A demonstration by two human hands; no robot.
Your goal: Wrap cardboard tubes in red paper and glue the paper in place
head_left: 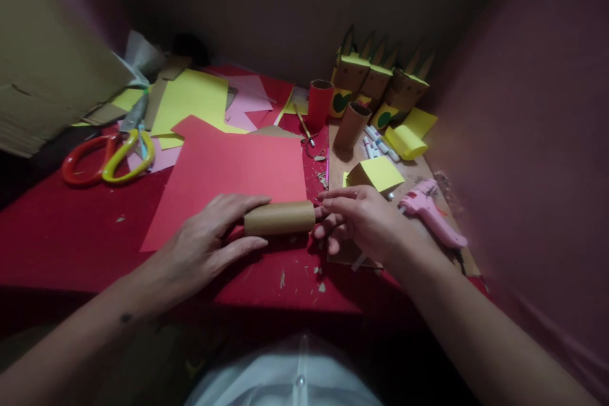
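Observation:
A brown cardboard tube (280,218) lies sideways over the front edge of a red paper sheet (238,162). My left hand (209,238) grips the tube's left end, thumb below and fingers above. At the right end is my right hand (354,219), its fingers curled around the opening, with one fingertip at the tube's mouth. The red sheet rests on the red cloth of the table (47,235). Beyond my right hand stands a yellow-topped cardboard piece (380,172).
Red-and-yellow-handled scissors (128,155) lie left, near yellow sheets (195,101). A pink glue gun (432,212) lies right. Behind are a red tube (320,104), a brown tube (352,128), markers (375,143), a pencil (303,124) and decorated cardboard pieces (375,79).

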